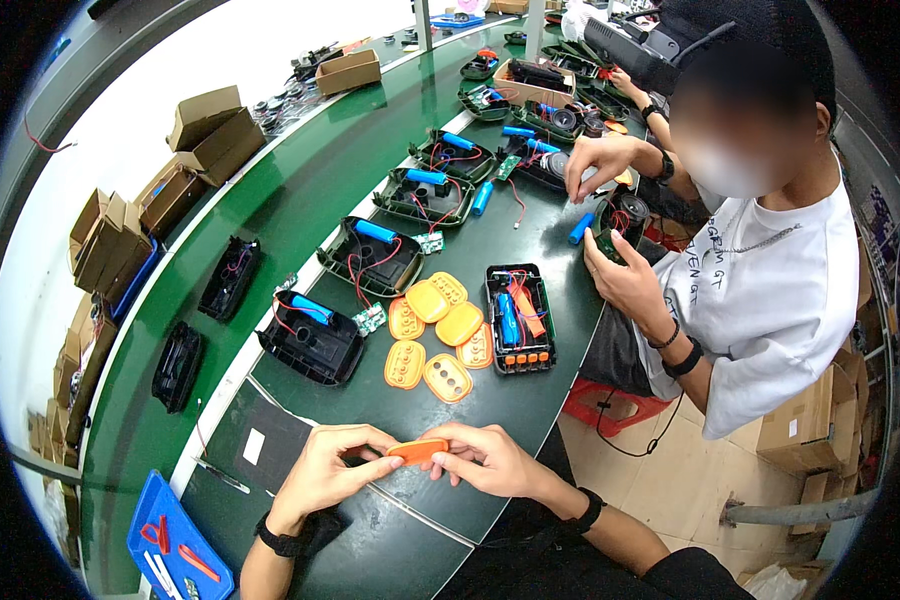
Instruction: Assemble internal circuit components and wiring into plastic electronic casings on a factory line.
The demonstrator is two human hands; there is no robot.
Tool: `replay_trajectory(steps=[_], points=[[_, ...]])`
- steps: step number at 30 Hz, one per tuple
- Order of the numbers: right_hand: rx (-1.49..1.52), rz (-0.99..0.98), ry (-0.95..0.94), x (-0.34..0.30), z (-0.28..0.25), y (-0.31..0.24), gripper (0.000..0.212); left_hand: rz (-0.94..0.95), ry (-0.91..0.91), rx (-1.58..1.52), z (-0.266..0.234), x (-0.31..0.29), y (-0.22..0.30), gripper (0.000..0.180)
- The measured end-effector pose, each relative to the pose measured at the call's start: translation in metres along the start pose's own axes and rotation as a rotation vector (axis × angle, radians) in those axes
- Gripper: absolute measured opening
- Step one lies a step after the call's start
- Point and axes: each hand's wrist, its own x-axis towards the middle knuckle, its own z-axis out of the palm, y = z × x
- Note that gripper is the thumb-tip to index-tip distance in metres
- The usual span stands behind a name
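An orange oval plastic cover (418, 452) is pinched between my two hands, just above the near edge of the green bench. My left hand (345, 465) grips its left end, and my right hand (480, 460) holds the right end. Beyond them lies a loose group of similar orange covers (459, 325), some showing rows of round holes. To the right of that group stands an open black housing (519, 320) with a blue battery cell, red wires and orange buttons along its near end. Left of the covers, another black housing (310, 345) holds a blue cell and wires.
More black housings (372, 258) line the bench further away. Two black shells (178, 366) rest on the green belt at left. A blue tray (170, 530) with red and white pieces sits near left; a pen-like tool (222, 477) lies beside it. A co-worker (760, 270) works at right.
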Motion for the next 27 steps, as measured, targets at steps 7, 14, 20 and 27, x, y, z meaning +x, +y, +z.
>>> replay_trajectory(steps=[7, 14, 20, 27], points=[[-0.002, 0.015, -0.002, 0.0000, 0.0003, -0.0011, 0.031, -0.038, -0.029, -0.011, 0.0021, 0.0018, 0.0014, 0.021], [-0.011, 0.001, 0.003, -0.0004, -0.0002, -0.0008, 0.032, -0.040, -0.042, -0.002, 0.0027, 0.0013, -0.0027, 0.022], [-0.016, -0.005, -0.002, 0.0006, 0.0005, 0.0018, 0.032, -0.032, -0.022, 0.008, 0.0026, 0.0020, 0.0004, 0.024], [-0.023, -0.004, -0.004, 0.0004, 0.0006, 0.0022, 0.032, -0.021, -0.012, -0.008, 0.0032, 0.0017, 0.0001, 0.023]])
